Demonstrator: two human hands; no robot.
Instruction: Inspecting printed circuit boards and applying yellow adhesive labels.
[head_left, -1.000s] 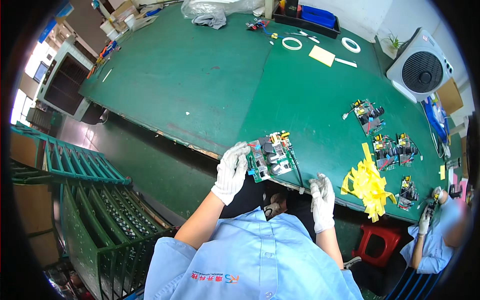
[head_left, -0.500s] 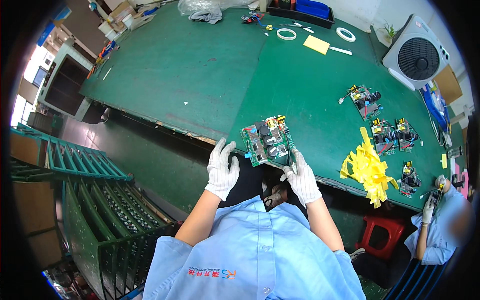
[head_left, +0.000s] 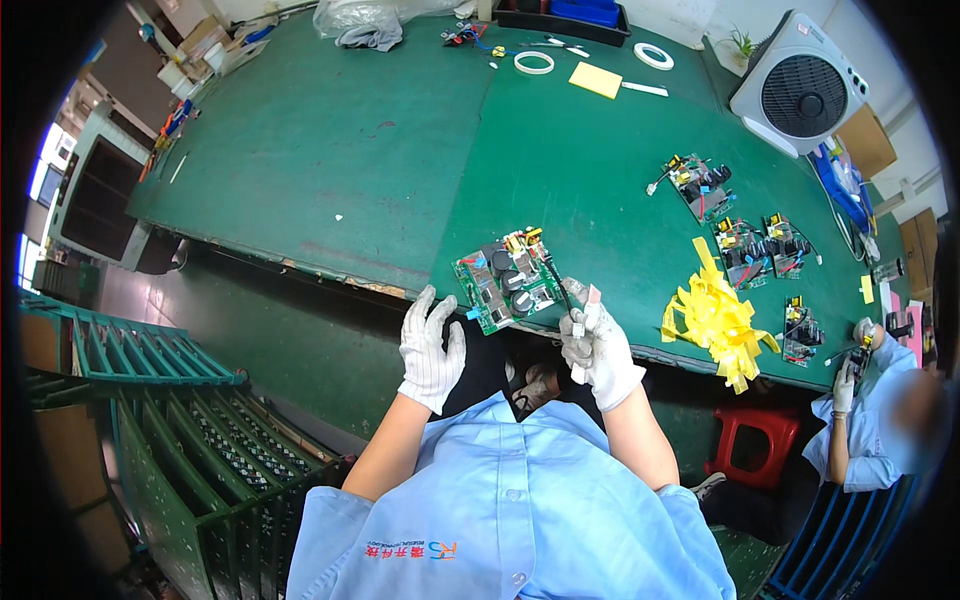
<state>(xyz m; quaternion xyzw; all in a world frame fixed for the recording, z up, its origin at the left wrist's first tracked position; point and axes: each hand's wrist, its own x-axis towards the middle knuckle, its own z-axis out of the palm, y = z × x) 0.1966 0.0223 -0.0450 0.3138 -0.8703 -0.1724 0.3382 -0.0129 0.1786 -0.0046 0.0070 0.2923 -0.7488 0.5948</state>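
A green circuit board (head_left: 490,295) with black round capacitors, metal heat sinks and a yellow part lies at the near edge of the green table in front of me. My right hand (head_left: 603,350), in a white striped glove, pinches a black cable (head_left: 560,285) near its white connector, just right of the board. The cable runs up to the board's far right corner. My left hand (head_left: 432,350), gloved likewise, is beside the board's left edge with its fingers apart and nothing in them.
Crumpled yellow tape (head_left: 715,320) lies to the right, near several more circuit boards (head_left: 742,250). A grey fan (head_left: 803,95) stands at the far right. Tape rolls (head_left: 534,63) and a yellow pad (head_left: 596,80) lie at the back. Green racks (head_left: 225,450) stand left; a co-worker (head_left: 870,420) sits right.
My right hand has taken hold of the black cable and raised its connector end. My left hand stays by the board's left side. The whole view has shifted slightly.
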